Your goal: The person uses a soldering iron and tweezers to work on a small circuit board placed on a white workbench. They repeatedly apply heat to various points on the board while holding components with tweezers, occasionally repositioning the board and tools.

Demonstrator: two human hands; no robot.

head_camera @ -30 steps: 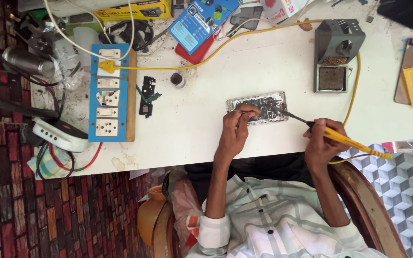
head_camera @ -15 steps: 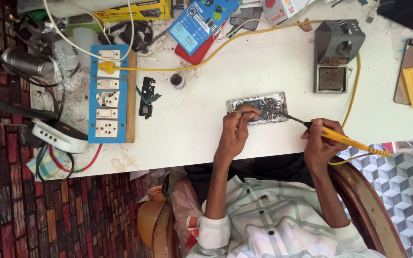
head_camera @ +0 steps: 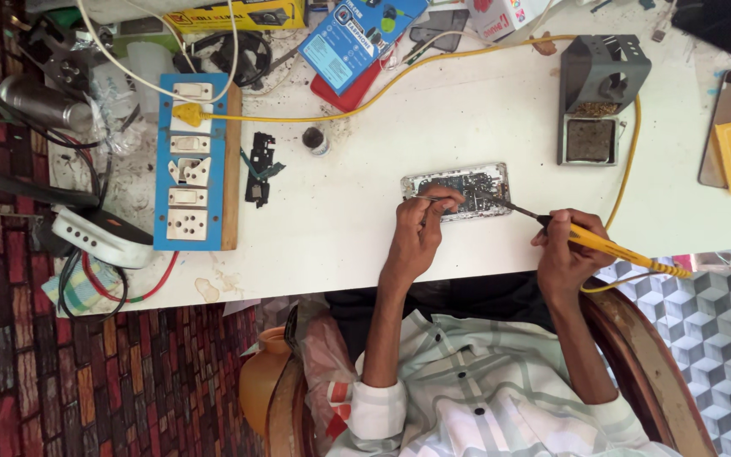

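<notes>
An opened phone with its circuit board bare [head_camera: 480, 179] lies on the white table [head_camera: 365, 220] near the front edge. My left hand [head_camera: 416, 235] rests on the phone's near left corner and pinches a thin metal piece [head_camera: 427, 199]; I cannot tell whether it is tweezers or wire. My right hand [head_camera: 562, 254] grips a yellow-handled soldering iron [head_camera: 615, 250], and its dark tip reaches left onto the board. The iron's yellow cable [head_camera: 628, 161] loops up and across the table.
A grey soldering iron stand with a sponge tray [head_camera: 596, 101] sits right of the phone. A blue socket strip on a wooden board [head_camera: 189, 165] is at the left, beside a black phone frame part [head_camera: 260, 167] and a small pot [head_camera: 316, 139]. Boxes, packets and cables crowd the far edge.
The soldering iron's tip has edged a little left over the board. My left hand stays in place on the phone.
</notes>
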